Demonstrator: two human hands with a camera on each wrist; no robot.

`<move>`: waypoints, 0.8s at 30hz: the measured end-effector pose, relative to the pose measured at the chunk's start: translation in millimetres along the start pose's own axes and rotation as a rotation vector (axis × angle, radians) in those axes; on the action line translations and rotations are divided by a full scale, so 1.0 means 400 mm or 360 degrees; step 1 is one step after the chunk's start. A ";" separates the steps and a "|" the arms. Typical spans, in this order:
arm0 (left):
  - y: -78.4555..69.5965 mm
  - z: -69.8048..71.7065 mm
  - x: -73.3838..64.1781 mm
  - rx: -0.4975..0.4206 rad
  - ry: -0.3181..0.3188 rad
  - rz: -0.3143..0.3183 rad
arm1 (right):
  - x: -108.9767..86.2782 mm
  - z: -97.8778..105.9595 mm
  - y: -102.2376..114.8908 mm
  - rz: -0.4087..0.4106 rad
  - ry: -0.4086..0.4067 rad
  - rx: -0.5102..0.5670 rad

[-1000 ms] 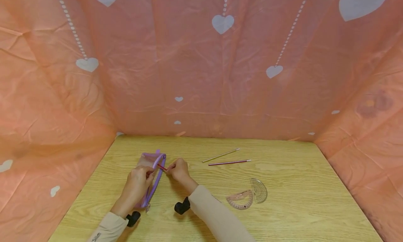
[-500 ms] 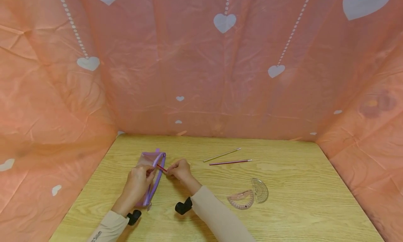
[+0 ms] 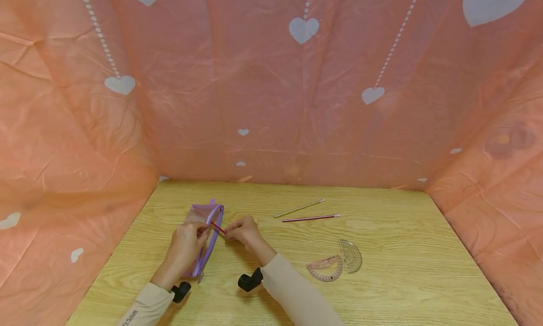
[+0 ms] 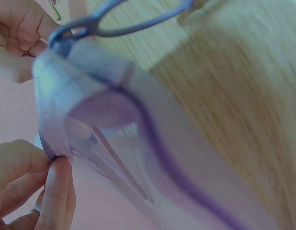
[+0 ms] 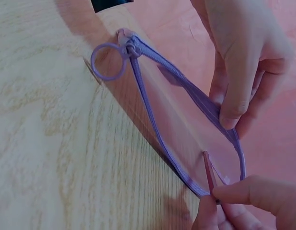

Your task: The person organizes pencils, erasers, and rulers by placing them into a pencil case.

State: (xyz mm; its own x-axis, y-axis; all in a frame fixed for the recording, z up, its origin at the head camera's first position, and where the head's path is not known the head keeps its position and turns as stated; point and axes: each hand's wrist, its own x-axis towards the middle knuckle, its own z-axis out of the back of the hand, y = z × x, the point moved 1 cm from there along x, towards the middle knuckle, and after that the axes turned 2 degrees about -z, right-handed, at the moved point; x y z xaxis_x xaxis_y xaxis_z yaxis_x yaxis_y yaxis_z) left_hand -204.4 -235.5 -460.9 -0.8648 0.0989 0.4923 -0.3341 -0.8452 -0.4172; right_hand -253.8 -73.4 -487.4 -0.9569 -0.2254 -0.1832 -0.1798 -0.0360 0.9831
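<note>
A purple see-through pencil case (image 3: 213, 243) with an unzipped mouth lies at the left of the table. My left hand (image 3: 185, 245) pinches one zipper edge between thumb and fingers, holding the mouth apart; the right wrist view also shows this left hand (image 5: 251, 62). With thumb and fingertips my right hand (image 3: 245, 232) pinches a red pencil (image 3: 218, 227) at the mouth. The far end of that pencil (image 5: 208, 170) reaches between the zipper edges, its near end covered by my fingers. A round ring pull (image 5: 108, 62) hangs from the zipper.
A yellow pencil (image 3: 299, 208) and a dark red pencil (image 3: 311, 218) lie right of my right hand. Nearer me are a pinkish protractor (image 3: 325, 269) and a clear protractor (image 3: 350, 256). An orange cloth with hearts (image 3: 263, 90) encloses the table (image 3: 403, 255).
My right hand has turned and shifted slightly toward me, still pinching the red pencil, which slants a little more. The left hand and pencil case stay nearly still.
</note>
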 end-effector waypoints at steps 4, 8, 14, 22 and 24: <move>0.000 0.001 0.000 0.0000 0.0003 0.0003 | -0.007 -0.003 0.003 -0.0017 0.0018 0.0008; -0.002 0.004 0.001 -0.0003 0.0018 0.0012 | -0.013 -0.008 -0.001 0.0031 0.0020 -0.0006; 0.002 0.005 0.001 -0.0003 0.0021 0.0012 | -0.026 -0.020 -0.005 0.0094 0.0057 0.0046; 0.005 0.004 0.003 0.0003 0.0038 0.0031 | -0.036 -0.031 -0.020 0.0170 0.0152 0.0125; 0.005 0.006 0.003 -0.0015 0.0055 0.0057 | -0.037 -0.033 -0.022 0.0162 0.0157 0.0132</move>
State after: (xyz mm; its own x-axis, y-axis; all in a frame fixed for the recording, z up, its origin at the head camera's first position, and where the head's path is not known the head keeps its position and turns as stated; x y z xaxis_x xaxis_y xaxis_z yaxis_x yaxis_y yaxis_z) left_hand -205.3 -238.4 -459.2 -0.8886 0.0869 0.4503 -0.3061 -0.8435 -0.4413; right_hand -234.9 -82.7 -493.3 -0.9447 -0.3187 -0.0770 -0.1050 0.0714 0.9919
